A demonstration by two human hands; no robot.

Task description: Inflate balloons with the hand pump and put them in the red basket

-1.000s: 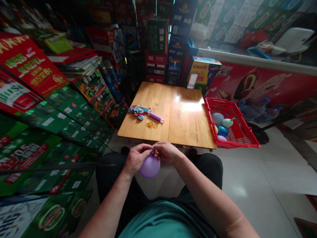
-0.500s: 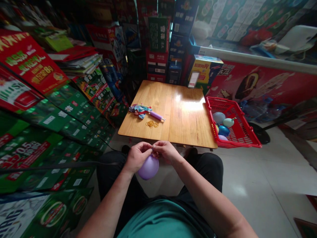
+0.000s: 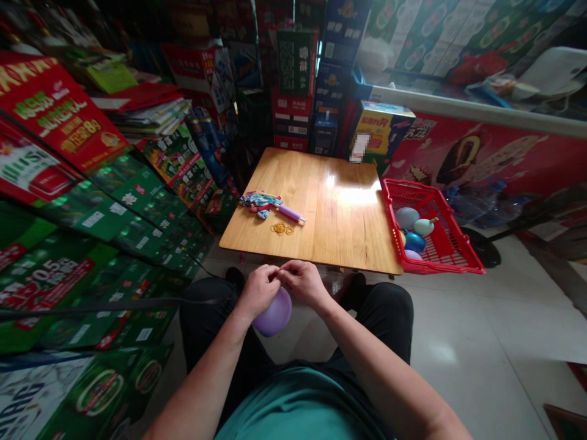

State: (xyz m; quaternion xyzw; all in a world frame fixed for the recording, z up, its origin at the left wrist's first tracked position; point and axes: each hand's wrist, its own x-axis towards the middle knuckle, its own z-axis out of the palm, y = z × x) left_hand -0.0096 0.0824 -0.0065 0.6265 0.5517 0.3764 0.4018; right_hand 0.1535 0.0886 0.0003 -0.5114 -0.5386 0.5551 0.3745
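A small inflated purple balloon [image 3: 274, 313] hangs below my two hands, between my knees and in front of the table. My left hand [image 3: 259, 289] is closed on the balloon's neck, its thumb and fingers pinched together. Right beside it, my right hand [image 3: 303, 281] pinches at the same neck, fingertips touching the left ones. The neck itself is mostly hidden by the fingers. On the wooden table [image 3: 339, 226] lie a purple hand pump [image 3: 290, 213], a pile of uninflated balloons [image 3: 261, 203] and several tan rubber bands [image 3: 281, 229].
A red shopping basket [image 3: 452, 244] holding several inflated balloons [image 3: 415, 242] stands against the table's right side. Stacked green cartons [image 3: 105, 244] rise close on the left. Boxes [image 3: 296, 91] stand behind the table, and a freezer [image 3: 468, 153] is at the back right.
My fingers have shifted slightly at the balloon's neck, the right hand's fingertips moving a little left over the left hand's. The balloon has turned slightly.
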